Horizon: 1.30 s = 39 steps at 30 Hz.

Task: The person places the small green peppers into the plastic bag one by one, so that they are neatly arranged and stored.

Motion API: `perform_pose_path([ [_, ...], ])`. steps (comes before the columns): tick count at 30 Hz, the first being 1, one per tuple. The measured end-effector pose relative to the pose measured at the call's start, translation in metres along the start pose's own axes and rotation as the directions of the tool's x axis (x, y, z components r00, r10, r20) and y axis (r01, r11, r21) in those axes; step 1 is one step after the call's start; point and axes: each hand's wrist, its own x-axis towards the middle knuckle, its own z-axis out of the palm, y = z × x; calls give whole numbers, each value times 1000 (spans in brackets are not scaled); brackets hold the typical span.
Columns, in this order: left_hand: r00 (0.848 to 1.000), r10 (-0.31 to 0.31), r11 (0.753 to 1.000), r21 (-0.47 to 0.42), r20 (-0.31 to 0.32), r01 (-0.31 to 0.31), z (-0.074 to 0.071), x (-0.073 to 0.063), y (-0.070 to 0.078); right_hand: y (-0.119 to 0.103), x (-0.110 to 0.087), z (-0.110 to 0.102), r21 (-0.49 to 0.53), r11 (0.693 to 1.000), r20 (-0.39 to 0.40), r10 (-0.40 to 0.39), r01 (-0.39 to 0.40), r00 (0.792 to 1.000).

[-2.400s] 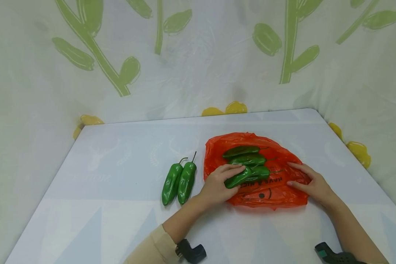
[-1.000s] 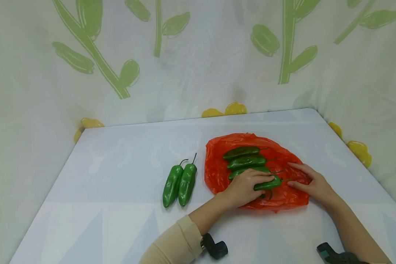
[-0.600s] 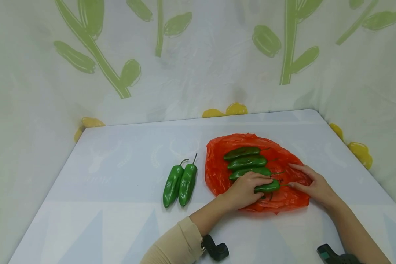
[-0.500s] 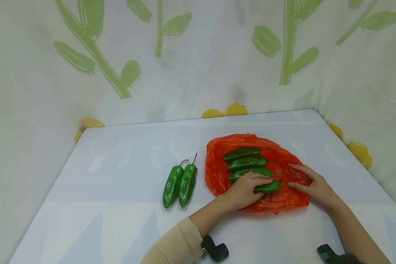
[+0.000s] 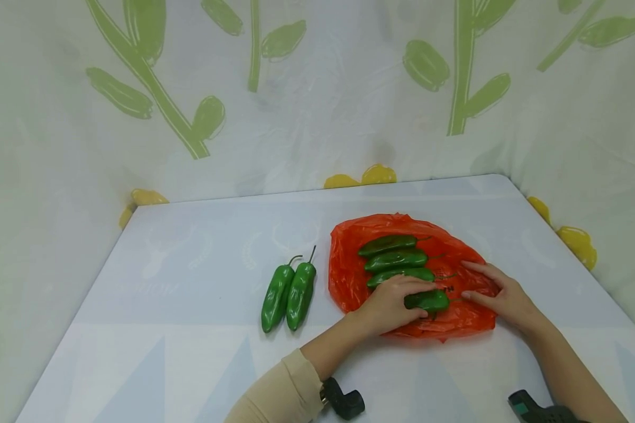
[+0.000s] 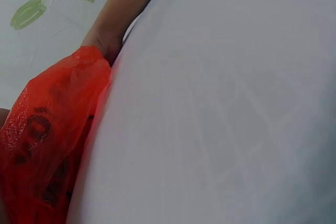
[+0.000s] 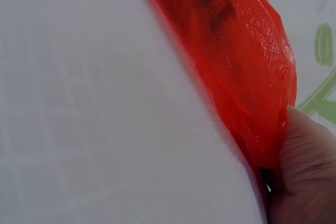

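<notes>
My left hand (image 5: pixel 394 302) reaches over the near part of a red plastic bag (image 5: pixel 349 235). Its fingers lie along the upper side of a green chili pepper (image 5: pixel 427 301) and its thumb along the lower side, so they hold it close over the bag. Several more green chili peppers (image 5: pixel 397 259) lie in a row on the bag just beyond, stems to the right. My right hand (image 5: pixel 508 296) rests at the bag's right edge, finger and thumb straight and spread on the plastic. In the right wrist view, its thumb (image 7: pixel 304 145) lies against the red plastic.
Two green chili peppers (image 5: pixel 288 296) lie side by side on the white table (image 5: pixel 190 294), left of the bag. A pale cloth wall (image 5: pixel 317 117) with green leaf prints rises behind the table's far edge.
My left hand has carried a pepper from beside the row to its near end; over the last half second that pepper has shifted slightly nearer the thumb. My right hand stays in place.
</notes>
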Motion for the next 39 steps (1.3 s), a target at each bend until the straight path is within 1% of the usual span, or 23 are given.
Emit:
perform_pose_path([
  [5,999,-7,999,-38,-41,5,-4,-3,1,0,0,-1,24,1000,10,5,-5,1000],
  [10,997,-40,992,-119,-63,32,-8,-5,0,0,1,-1,-7,1000,10,7,-6,1000],
  [15,995,-25,986,-166,-98,8,-13,-11,-4,-1,0,-2,4,1000,17,11,-11,1000],
  [17,994,-18,986,-169,-111,-1,-15,-13,-6,-1,1,-2,-2,1000,17,13,-13,1000],
  [20,992,-33,982,-189,-118,10,-19,-16,-9,0,1,-3,-25,1000,14,12,-12,1000],
  [23,991,-61,981,-190,-116,38,-23,-20,-10,0,1,-2,4,1000,17,7,-7,1000],
  [27,988,-89,973,-223,-125,59,-28,-25,-13,1,1,-2,17,1000,17,12,-13,1000],
  [31,984,-75,973,-226,-162,37,-30,-30,-16,0,2,-3,10,1000,20,19,-19,1000],
  [34,981,-79,974,-225,-177,38,-32,-34,-18,0,1,-3,6,1000,21,25,-25,999],
  [39,975,-126,967,-242,-182,80,-38,-43,-19,0,1,-2,9,1000,20,26,-26,999],
])
